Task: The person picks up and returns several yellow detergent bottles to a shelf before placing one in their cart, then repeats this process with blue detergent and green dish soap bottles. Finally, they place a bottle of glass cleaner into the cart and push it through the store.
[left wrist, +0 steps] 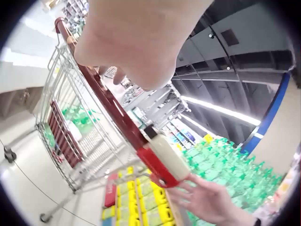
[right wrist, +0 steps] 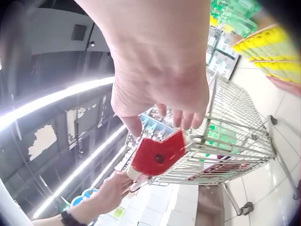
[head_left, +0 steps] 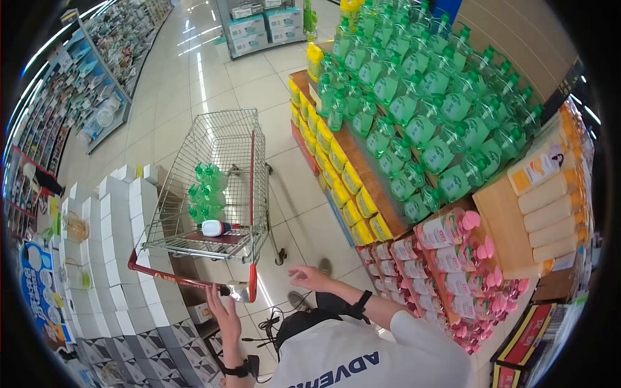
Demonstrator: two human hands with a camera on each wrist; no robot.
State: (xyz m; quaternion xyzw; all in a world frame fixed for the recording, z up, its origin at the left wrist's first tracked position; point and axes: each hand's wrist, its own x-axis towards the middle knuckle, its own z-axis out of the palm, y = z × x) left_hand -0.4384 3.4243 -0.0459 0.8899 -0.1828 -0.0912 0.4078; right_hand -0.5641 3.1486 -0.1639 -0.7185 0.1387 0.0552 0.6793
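Observation:
A metal shopping cart [head_left: 213, 149] with a red handle [head_left: 178, 279] stands in front of me. My left hand [head_left: 224, 317] is at the handle near its right corner, fingers fairly straight and overlapping the bar. To the right of the handle's red end piece [right wrist: 160, 157], my right hand [head_left: 312, 278] hovers with relaxed fingers and nothing in it. In the cart sit several green pump bottles [head_left: 207, 191] beside a white bottle with a dark cap [head_left: 213, 227].
Stacked white boxes [head_left: 119, 252] line the left side. On the right, a wooden display [head_left: 381, 210] carries many green pump bottles, with yellow packs [head_left: 336, 168] along its side and pink-capped bottles [head_left: 453, 258] nearer me. A shelf [head_left: 265, 32] with boxes stands ahead across the tiled floor [head_left: 213, 71].

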